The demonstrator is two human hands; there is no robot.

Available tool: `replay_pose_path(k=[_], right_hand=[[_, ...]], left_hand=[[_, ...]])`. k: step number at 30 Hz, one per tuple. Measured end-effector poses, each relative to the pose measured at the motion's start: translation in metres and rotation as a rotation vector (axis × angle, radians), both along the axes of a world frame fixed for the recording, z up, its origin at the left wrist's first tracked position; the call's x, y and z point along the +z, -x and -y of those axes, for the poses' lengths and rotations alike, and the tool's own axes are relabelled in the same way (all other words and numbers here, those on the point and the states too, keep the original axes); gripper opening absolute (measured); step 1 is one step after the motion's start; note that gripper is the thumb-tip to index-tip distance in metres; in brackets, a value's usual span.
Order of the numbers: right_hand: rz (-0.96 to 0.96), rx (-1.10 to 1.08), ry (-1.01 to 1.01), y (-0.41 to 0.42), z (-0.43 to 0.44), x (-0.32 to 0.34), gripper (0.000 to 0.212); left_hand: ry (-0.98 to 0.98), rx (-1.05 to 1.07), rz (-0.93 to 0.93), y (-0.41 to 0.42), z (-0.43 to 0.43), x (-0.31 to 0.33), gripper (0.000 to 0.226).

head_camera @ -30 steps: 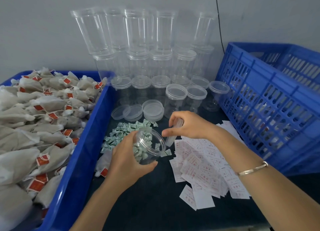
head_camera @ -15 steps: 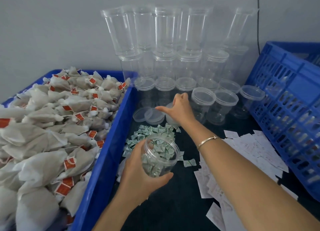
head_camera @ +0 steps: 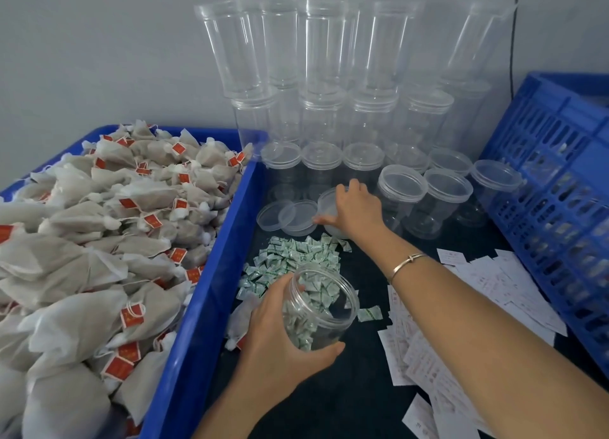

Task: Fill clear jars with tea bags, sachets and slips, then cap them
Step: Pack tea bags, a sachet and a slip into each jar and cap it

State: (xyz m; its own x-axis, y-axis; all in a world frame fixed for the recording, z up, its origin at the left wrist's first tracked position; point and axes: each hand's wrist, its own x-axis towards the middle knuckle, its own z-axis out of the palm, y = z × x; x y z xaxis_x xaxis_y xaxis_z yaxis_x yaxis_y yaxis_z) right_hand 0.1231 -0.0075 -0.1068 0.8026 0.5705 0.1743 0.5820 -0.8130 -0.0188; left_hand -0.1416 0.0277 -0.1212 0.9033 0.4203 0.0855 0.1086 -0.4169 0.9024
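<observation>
My left hand grips an open clear jar, tilted to the right just above the dark table. My right hand reaches to the back and its fingers curl round a stack of clear lids. Two more lids lie to its left. A pile of green and white sachets lies between the hands and shows through the jar. White paper slips are spread at the right. Tea bags with red tags fill the blue bin at the left.
Several empty clear jars stand in rows behind the lids, with taller stacks against the grey wall. A blue slatted crate stands at the right. The blue bin's wall borders the work area on the left.
My right hand has left the slips near the jar and reached back to the stack of lids. My left hand has kept hold of the jar. The view has swung left.
</observation>
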Motion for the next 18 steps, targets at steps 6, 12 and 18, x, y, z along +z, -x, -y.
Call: replay_pose_path(k=[6, 12, 18], right_hand=[[0.012, 0.062, -0.021, 0.005, 0.003, 0.008, 0.090], [-0.234, 0.128, -0.701, 0.046, 0.038, 0.029, 0.058], [-1.063, 0.319, -1.001, 0.120, 0.105, 0.018, 0.099]], left_hand=[[0.031, 0.009, 0.011, 0.001, 0.003, 0.002, 0.099], [0.154, 0.082, 0.106, -0.001, 0.008, 0.017, 0.087], [0.289, 0.127, 0.185, -0.002, 0.015, 0.037, 0.083]])
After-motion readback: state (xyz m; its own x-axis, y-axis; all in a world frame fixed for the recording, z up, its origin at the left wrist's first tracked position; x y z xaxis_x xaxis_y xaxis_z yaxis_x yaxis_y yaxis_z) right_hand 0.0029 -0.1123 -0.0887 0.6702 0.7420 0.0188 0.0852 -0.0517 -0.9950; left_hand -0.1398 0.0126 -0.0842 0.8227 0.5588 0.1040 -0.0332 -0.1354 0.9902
